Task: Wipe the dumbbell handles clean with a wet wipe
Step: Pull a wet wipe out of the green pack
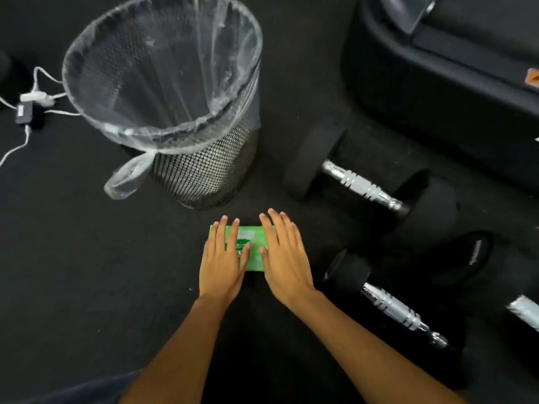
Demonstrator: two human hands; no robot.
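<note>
A: Where are the dumbbells seen?

B: 2 are laid on the black floor [73,258] at the right. The far dumbbell [363,185] is shown whole, a chrome handle between 2 black heads. The near dumbbell [399,312] is laid just right of the right forearm, and its near head is lost in the dark. A 3rd chrome handle [523,312] is cut by the right edge. All 3 handles are kept apart from the hands.

A: And the wipes?

B: A green wipe pack [254,239] is laid flat on the floor in the middle, left of the dumbbells. Its left end is covered by the left hand [223,263] and its right end by the right hand [284,258].

A: How is each grip held?

B: Both grips are apart: the fingers are stretched straight and laid flat on the pack, with nothing curled round it.

A: What else is shown?

B: A wire-mesh waste basket [204,170], lined with a clear bag, is stood just beyond the pack, to the far left of it. White cables and a small dark adapter [24,112] are seen at the far left. Bulky black equipment [437,83] is placed at the far right; what it is cannot be told.
</note>
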